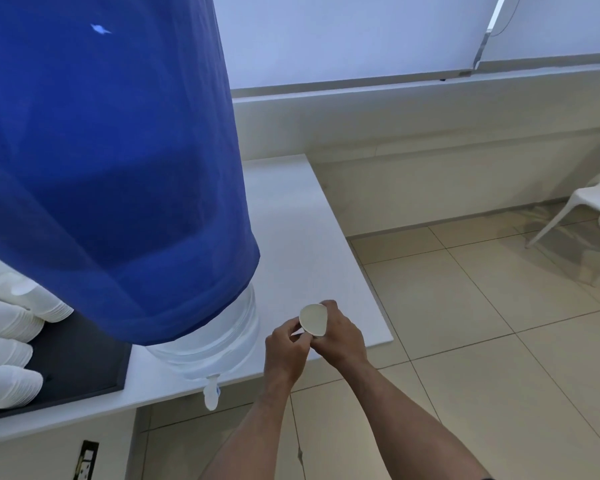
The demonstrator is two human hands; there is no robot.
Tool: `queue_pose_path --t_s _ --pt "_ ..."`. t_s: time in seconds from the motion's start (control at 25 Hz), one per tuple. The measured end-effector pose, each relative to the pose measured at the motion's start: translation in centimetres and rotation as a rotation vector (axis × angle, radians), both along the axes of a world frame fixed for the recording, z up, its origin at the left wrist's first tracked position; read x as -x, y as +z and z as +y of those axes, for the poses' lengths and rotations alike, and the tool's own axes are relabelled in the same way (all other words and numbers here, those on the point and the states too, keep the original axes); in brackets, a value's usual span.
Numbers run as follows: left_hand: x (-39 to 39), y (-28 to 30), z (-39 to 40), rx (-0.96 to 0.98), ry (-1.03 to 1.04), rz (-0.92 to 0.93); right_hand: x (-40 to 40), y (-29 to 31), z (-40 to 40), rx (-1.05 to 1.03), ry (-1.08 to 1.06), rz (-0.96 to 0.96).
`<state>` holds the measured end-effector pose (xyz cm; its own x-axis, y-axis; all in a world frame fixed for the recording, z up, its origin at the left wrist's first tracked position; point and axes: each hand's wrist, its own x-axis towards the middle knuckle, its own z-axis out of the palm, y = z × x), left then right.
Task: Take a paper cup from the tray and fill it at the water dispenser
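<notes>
**Cup in both hands, tap down and to the left**

Paper cup (313, 319) held over the right part of the white counter (343, 271), mouth tipped up toward the camera, rim squeezed a little out of round. Right hand (340, 336) wrapped round the cup's body from the right; left hand (286, 344) closed in from the left, fingertips pinching at the cup's lower wall, possibly parting it from a second cup, though too small to tell. Both forearms reaching in from the lower right, wrists nearly touching.

Tap (211, 396) hanging off the counter's front edge below the clear bottle neck (219, 337), itself under the blue-covered bottle (111, 150). From the cup, tap lying to the left and lower, nearer the left hand. Cup's long axis tilted toward the viewer; probably needs righting and carrying left and down, mouth under the spout. Stacks of spare cups (7, 341) on the dark tray (84, 358), far left, well apart from both hands.
</notes>
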<state>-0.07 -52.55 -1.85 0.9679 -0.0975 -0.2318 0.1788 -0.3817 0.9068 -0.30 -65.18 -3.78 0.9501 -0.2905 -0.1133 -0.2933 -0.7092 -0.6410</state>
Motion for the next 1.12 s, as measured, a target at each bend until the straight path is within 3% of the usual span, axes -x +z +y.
queue_pose_path --t_s 0.8,1.12 --pt "-2.5 -1.1 -1.7 0.143 -0.083 0.331 -3.6 -3.9 -1.1 -0.069 0.047 0.229" --pt "-1.8 -0.6 -2.1 0.123 -0.065 0.324 -1.8 -3.2 -1.9 -0.142 0.034 0.266"
